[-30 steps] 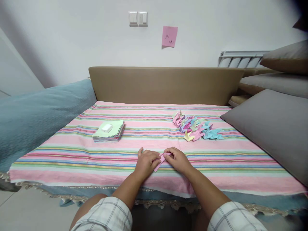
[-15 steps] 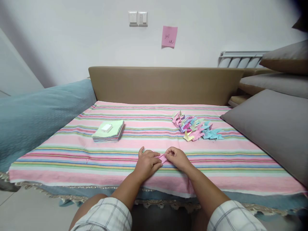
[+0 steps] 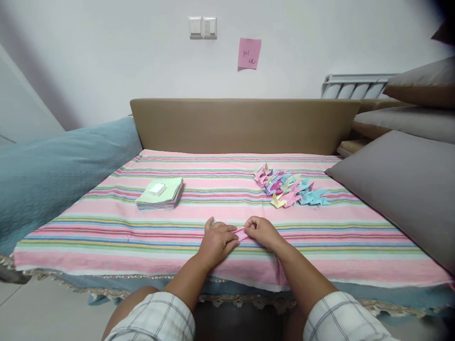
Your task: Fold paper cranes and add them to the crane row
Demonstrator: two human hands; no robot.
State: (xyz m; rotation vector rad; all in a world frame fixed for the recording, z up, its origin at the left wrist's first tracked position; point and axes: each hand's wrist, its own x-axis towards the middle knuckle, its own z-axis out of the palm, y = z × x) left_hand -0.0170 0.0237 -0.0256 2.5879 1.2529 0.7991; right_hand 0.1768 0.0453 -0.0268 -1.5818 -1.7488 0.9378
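Observation:
Both of my hands rest on the striped cloth near its front edge, pinching a small folded pink paper between them. My left hand has its fingers curled onto the paper's left end. Fingers of my right hand are closed on the right end. Most of the paper is hidden under my fingers. A pile of several folded paper cranes in pink, blue, yellow and green lies further back on the right. At the back left sits a stack of square coloured papers with a small white object on top.
A grey cushion borders the cloth on the right, and a blue blanket on the left. A tan headboard runs along the back. The wall holds a pink note and light switches.
The pink paper stood up at a slant between my hands a second ago; now it lies flatter and lower, with both hands pressed closer on it.

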